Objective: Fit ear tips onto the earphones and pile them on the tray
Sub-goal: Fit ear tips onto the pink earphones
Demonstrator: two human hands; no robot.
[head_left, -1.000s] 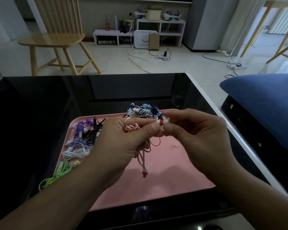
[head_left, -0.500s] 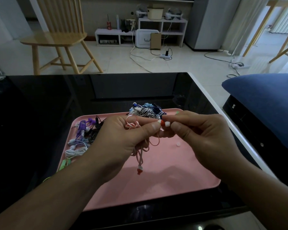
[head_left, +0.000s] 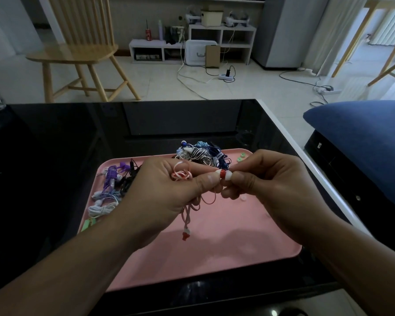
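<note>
Earphone bud [head_left: 222, 173], red, sits above the pink tray [head_left: 214, 258], pinched in your left hand [head_left: 167, 190] with its coiled cord. Your right hand [head_left: 271, 185] fingers pinch the white ear tip [head_left: 228, 175] against it. Fitting appears underway; next, seat it squarely, then fit the dangling bud [head_left: 185, 234].

A tray [head_left: 214, 258] is being borne by a table [head_left: 55, 167]. Earphone bundles [head_left: 111, 190] are lying at the tray's left edge, another heap [head_left: 201, 152] at its far edge, loose ear tips [head_left: 241, 156] in its far right corner. A chair [head_left: 78, 53] is standing behind the table, a cushion [head_left: 363, 137] to the right.
</note>
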